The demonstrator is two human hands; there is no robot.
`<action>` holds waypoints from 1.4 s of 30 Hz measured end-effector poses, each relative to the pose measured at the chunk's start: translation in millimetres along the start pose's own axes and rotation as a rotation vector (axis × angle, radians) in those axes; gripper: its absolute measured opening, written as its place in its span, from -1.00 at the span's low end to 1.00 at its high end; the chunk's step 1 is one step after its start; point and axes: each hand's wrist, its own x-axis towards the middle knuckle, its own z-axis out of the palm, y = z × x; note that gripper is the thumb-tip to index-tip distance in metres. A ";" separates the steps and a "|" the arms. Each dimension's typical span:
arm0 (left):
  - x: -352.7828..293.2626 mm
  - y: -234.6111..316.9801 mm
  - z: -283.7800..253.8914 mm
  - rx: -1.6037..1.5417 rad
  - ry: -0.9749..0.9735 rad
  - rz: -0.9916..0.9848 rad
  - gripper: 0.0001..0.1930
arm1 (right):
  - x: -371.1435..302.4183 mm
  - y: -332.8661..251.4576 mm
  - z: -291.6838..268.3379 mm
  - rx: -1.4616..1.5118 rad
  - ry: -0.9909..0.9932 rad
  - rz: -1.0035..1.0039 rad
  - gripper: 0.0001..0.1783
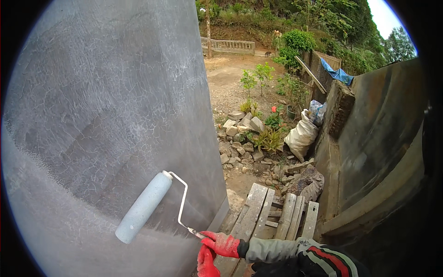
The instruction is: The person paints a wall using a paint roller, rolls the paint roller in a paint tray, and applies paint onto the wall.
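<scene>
As the roller [144,207] slants up-right, the right hand [224,244] grips its handle [195,233]; left hand [206,263], grip unclear.

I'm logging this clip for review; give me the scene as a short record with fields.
Right hand: red-gloved, closed on the handle of the paint roller
Left hand: red-gloved, just below the right; its grip is unclear
Roller: pale blue cover, bent white frame, tilted at the grey wall; contact unclear
Wall surface: mottled, finely cracked
Below: weathered wooden planks
Beyond: piled stones, white sack
Setting: outdoors, daylight
</scene>
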 end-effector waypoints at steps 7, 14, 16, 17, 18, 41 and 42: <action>-0.3 31.0 10.4 -0.271 0.140 -0.141 -0.54 | 2.4 -26.5 -3.0 -0.017 0.013 -0.051 -0.42; 7.1 52.7 13.8 -0.329 0.195 -0.007 -0.54 | 2.2 -142.1 -25.7 0.001 0.001 -0.187 -0.44; 7.8 50.9 13.1 -0.318 0.168 0.033 -0.54 | 6.5 -172.7 -29.0 0.004 0.009 -0.266 -0.48; 7.9 49.1 11.5 -0.291 0.150 0.048 -0.54 | 9.5 -186.5 -28.2 0.015 0.028 -0.334 -0.50; 7.6 46.5 10.5 -0.264 0.133 0.062 -0.54 | 12.9 -198.9 -28.1 0.022 0.038 -0.396 -0.52; 0.7 32.1 13.9 -0.419 0.216 -0.253 -0.62 | 7.3 -15.0 1.5 -0.084 0.109 -0.106 -0.49; 1.4 29.1 17.6 -0.424 0.230 -0.331 -0.63 | 6.1 -6.9 1.6 -0.086 0.103 -0.060 -0.50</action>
